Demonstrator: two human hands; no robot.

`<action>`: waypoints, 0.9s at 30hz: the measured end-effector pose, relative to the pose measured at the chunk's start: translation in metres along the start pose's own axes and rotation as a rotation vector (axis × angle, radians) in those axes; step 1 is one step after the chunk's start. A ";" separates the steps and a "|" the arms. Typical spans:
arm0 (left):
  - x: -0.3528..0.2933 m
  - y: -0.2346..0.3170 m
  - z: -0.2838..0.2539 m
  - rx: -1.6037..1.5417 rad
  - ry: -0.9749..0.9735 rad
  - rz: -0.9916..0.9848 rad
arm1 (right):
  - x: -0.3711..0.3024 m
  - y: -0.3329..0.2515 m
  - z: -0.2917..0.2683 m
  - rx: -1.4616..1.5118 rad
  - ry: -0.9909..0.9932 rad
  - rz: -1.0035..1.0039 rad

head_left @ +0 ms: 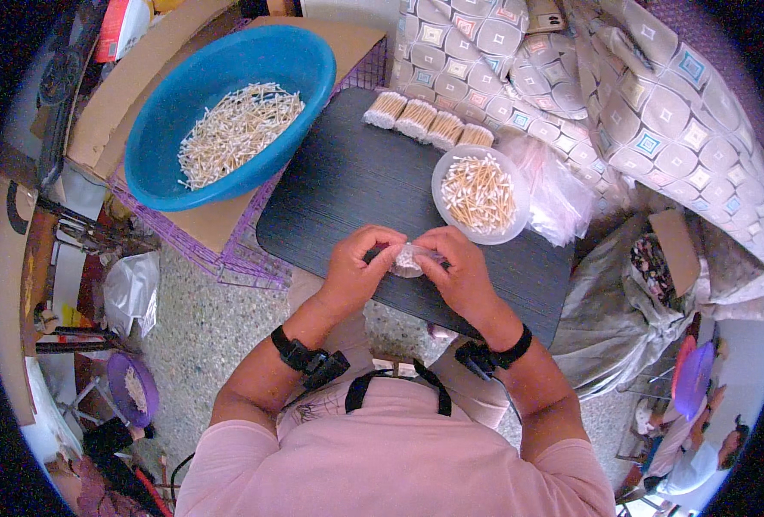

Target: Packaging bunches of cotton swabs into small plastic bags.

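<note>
Between my two hands, over the near edge of a dark table (330,189), is a small clear plastic bag of cotton swabs (408,261) with white tips showing. My left hand (366,261) pinches its left side, and my right hand (453,267) grips its right side and upper edge. Just beyond my right hand stands a whitish round bowl (439,200) heaped with loose cotton swabs (478,194). Several packed bundles of swabs (416,118) lie in a row at the table's far edge. Clear plastic bags (559,194) are piled to the right of the bowl.
A large blue basin (162,185) holding many swabs (240,133) rests on cardboard over a purple wire cage (201,250), left of the table. Patterned fabric (658,95) covers the far right. Another person (701,461) sits at the lower right near a purple basin (694,379).
</note>
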State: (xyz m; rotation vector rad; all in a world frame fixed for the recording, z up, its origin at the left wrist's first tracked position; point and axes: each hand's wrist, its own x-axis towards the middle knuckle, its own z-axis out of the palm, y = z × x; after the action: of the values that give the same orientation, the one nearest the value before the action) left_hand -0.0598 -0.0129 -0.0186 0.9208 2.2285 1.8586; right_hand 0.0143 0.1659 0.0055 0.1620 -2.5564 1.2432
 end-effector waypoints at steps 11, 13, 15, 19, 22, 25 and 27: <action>-0.001 -0.006 0.004 -0.037 -0.110 -0.033 | 0.000 0.002 0.002 0.011 0.002 0.006; -0.001 -0.003 0.003 -0.020 -0.107 -0.062 | 0.000 0.002 0.002 0.019 0.000 0.015; 0.000 0.000 0.003 -0.027 -0.113 -0.083 | 0.000 0.002 0.002 0.020 0.004 0.009; 0.000 -0.001 0.004 -0.030 -0.116 -0.084 | 0.000 0.001 0.002 0.034 -0.002 0.022; 0.000 -0.002 0.004 0.013 -0.117 -0.087 | 0.000 0.003 0.003 0.000 0.002 0.037; -0.001 -0.006 0.004 0.005 -0.126 -0.099 | 0.000 0.003 0.003 -0.012 -0.011 0.038; -0.002 -0.004 0.005 0.003 -0.115 -0.063 | -0.002 0.003 0.004 -0.009 0.044 0.012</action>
State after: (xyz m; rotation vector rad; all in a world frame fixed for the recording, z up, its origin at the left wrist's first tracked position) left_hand -0.0572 -0.0099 -0.0240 0.9212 2.1675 1.7309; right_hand 0.0151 0.1650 0.0002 0.1165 -2.5288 1.2252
